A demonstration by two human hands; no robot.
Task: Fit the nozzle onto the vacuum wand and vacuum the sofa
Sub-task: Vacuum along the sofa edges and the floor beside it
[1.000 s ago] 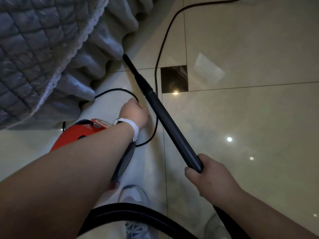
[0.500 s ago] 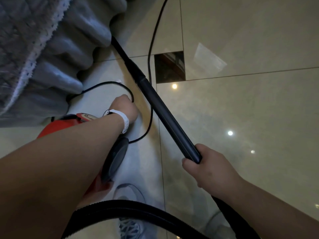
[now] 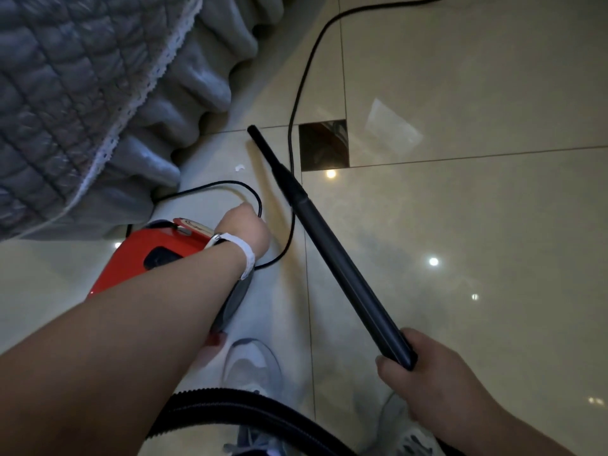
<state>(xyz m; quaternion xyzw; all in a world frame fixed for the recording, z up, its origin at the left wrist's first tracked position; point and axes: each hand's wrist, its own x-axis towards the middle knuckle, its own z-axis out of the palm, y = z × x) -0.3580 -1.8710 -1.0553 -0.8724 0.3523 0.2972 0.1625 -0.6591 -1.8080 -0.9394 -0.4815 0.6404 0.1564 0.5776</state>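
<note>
Wand in hand, cord being seen to, sofa not yet reached.

Nearest, ribbed black hose (image 3: pixel 210 408) curving past pale shoes (image 3: pixel 251 366); right hand (image 3: pixel 424 376) wrapped tight round the smooth black vacuum wand (image 3: pixel 332 255), slim crevice-style nozzle (image 3: pixel 268 151) at its tip angled low toward the glossy tiled floor (image 3: pixel 460 209) (probably parked while the other hand works). Left hand (image 3: pixel 245 230) curled, reaching past the red vacuum body (image 3: pixel 148 255) at the thin power cord (image 3: pixel 253 195), grip unclear. Beyond, quilted grey sofa cover (image 3: pixel 65 77), lace-edged, ruffled skirt.
</note>
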